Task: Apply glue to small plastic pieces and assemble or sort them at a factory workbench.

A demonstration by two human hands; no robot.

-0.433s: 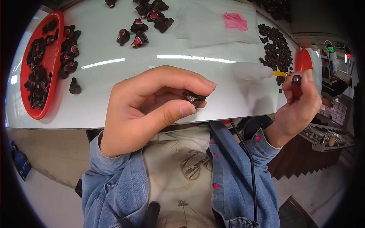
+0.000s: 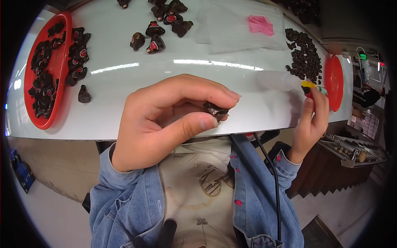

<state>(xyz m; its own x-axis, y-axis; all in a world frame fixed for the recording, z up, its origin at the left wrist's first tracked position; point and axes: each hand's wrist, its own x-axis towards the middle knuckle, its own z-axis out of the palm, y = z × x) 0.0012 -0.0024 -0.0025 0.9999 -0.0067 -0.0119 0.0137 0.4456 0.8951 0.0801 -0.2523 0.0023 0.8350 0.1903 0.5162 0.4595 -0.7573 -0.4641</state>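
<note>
Left hand: thumb and fingers pinch a dark lumpy piece [image 2: 216, 110]; the hand [image 2: 151, 120] is nearer the wearer than the white bottle [image 2: 275, 79], off to its left.
Right hand: fingertips closed on a small dark-and-red bit [image 2: 307, 91], blurred; the hand [image 2: 314, 115] is right of the bottle, at its yellow tip [image 2: 308, 84].
Good grip: I'd pinch the bit by its edges, skin off the tip; light contact, no shove against the bottle.
Steady piece: I'd brace the left wrist and leave the lump's upper face uncovered.
Bit pile: dark bits [image 2: 304, 58] just beyond the bottle's tip; a red dish [image 2: 337, 84] right of them. Looks easy to knock.
Far side: pink scrap [image 2: 261, 25] on a translucent sheet [image 2: 227, 37], beyond the bottle.
Left of bottle: lumpy pieces [image 2: 155, 29] grouped on the desk [image 2: 111, 87]; farther left, a red tray [image 2: 56, 62], loaded.
Snag risk: black cable [image 2: 271, 173] on the wearer's side of the bottle, near the right sleeve.
</note>
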